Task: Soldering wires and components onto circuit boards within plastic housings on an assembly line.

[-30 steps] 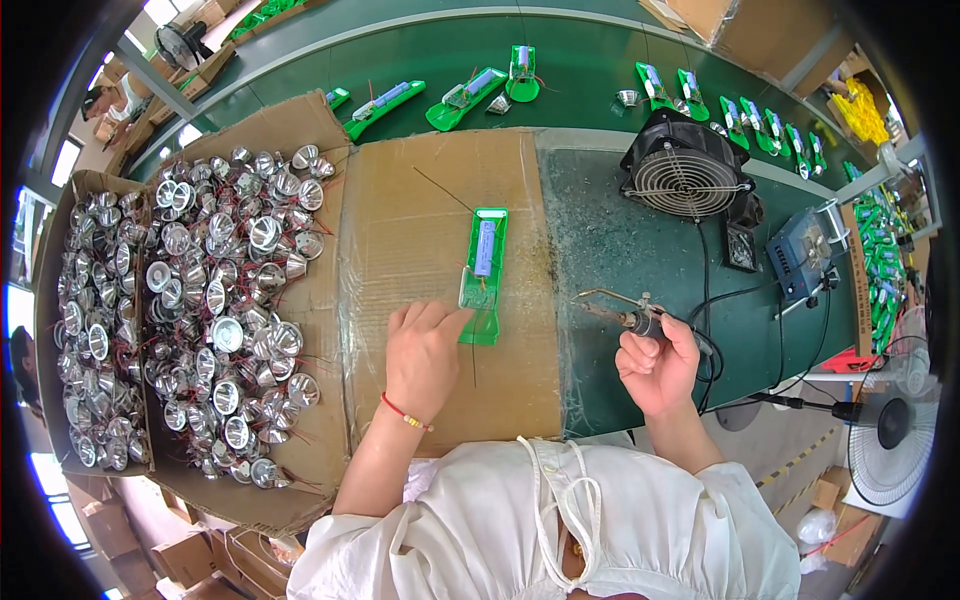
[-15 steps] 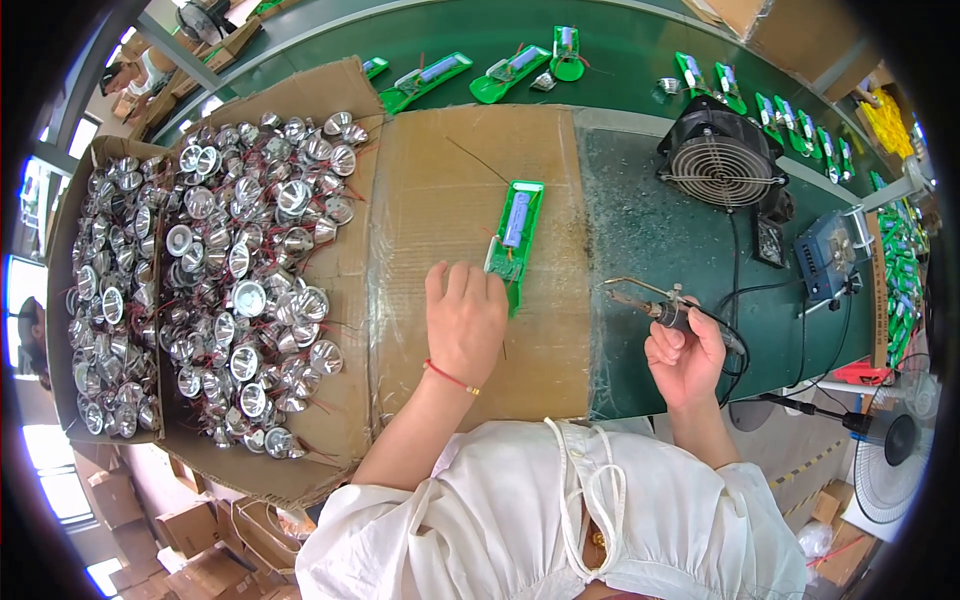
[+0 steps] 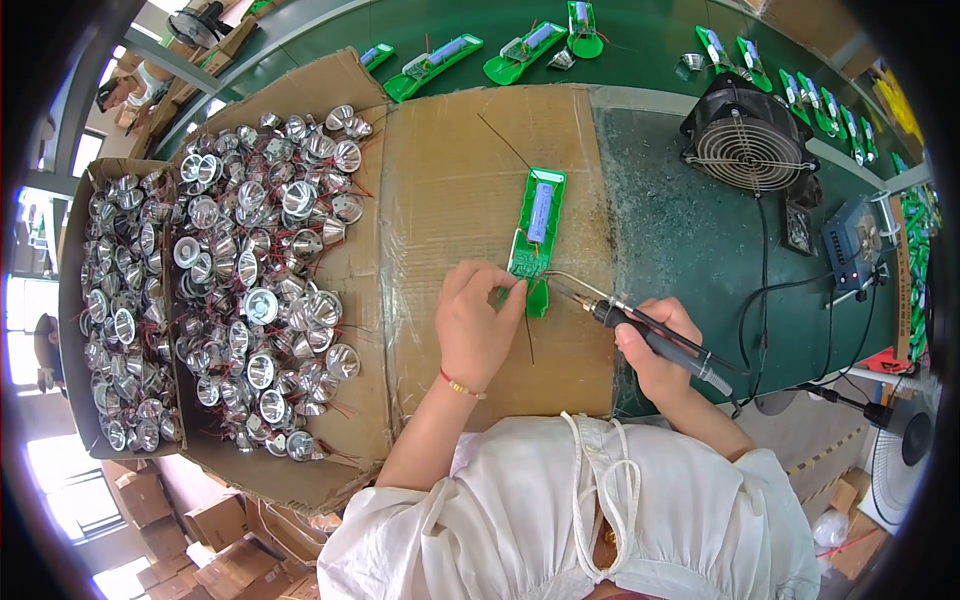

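Head view: left hand [image 3: 478, 318] is curling at the case's [image 3: 540, 298] lower left, hold unclear; right hand [image 3: 660, 376], right of it, is gripping an iron [image 3: 612, 316].

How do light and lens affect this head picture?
In the head view, windows glare white at left and reflectors show bright highlights; in the same view, the bench has bowed edges, the white fan meets the dark rim, and the iron shows no obvious blur.
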The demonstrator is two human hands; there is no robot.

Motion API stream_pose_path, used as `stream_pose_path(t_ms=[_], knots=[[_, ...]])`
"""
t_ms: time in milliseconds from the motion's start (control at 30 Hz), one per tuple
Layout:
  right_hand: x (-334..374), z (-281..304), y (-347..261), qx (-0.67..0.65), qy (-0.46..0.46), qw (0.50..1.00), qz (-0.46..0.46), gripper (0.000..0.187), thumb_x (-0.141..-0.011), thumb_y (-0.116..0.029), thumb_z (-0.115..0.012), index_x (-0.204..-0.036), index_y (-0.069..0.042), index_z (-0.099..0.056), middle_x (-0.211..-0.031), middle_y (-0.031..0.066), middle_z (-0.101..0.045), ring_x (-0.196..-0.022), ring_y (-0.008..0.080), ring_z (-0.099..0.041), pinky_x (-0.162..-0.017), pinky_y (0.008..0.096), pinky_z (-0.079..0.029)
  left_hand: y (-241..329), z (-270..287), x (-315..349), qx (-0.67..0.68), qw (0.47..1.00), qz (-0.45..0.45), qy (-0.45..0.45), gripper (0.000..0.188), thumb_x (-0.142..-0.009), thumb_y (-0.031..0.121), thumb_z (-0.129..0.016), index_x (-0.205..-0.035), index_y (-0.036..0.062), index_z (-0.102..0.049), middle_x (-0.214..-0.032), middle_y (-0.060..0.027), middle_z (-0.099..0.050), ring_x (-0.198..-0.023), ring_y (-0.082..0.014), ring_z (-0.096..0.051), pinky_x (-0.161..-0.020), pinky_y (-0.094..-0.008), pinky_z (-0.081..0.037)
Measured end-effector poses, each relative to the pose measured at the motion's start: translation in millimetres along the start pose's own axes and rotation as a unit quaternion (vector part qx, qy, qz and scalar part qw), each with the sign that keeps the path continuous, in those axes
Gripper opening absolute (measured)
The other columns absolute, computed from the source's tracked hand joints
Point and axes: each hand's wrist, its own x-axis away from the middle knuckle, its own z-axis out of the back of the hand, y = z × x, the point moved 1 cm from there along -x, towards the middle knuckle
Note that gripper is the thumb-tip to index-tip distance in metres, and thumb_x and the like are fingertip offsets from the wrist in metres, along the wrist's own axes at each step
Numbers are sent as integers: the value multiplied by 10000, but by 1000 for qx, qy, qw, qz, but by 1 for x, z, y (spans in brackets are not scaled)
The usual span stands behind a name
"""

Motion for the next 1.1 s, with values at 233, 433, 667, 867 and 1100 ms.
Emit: stream_pose_path(t_ms=[233,433,667,867,1100], knots=[[-6,-7,2,37,3,999,-9,182,-751,-89,-681,-803,0,-530,-672,24,-575,-565,36,-492,-508,196,-404,1,-2,-3,-6,1000,26,-14,90,-681,84,-687,-680,61,-600,-763,-48,-556,-700,-219,-520,-623,-330,-413],[-9,-9,1,41,-2,999,9,184,-746,-88,-685,-784,-2,-527,-641,23,-568,-546,39,-493,-492,196,-402,0,-2,-4,-10,999,35,-21,77,-688,103,-681,-679,71,-611,-760,-42,-556,-709,-213,-529,-661,-337,-402],[-13,-10,-6,76,-31,993,87,179,-752,-73,-679,-791,-3,-518,-653,38,-562,-536,49,-487,-474,207,-394,1,-3,-8,11,997,66,-46,77,-687,106,-679,-669,68,-614,-753,-46,-561,-710,-211,-534,-651,-336,-404],[-6,3,-9,37,3,999,40,178,-772,-74,-661,-821,-4,-505,-690,56,-558,-559,62,-482,-496,214,-392,1,0,-7,11,997,70,-44,74,-687,108,-680,-670,70,-618,-752,-47,-567,-722,-206,-543,-651,-335,-404],[-4,12,-1,57,6,998,41,164,-788,-68,-615,-809,-1,-467,-635,74,-535,-577,106,-485,-518,228,-408,3,3,-9,-2,996,69,-59,59,-690,82,-669,-730,44,-648,-793,-84,-584,-700,-203,-607,-599,-285,-483]])
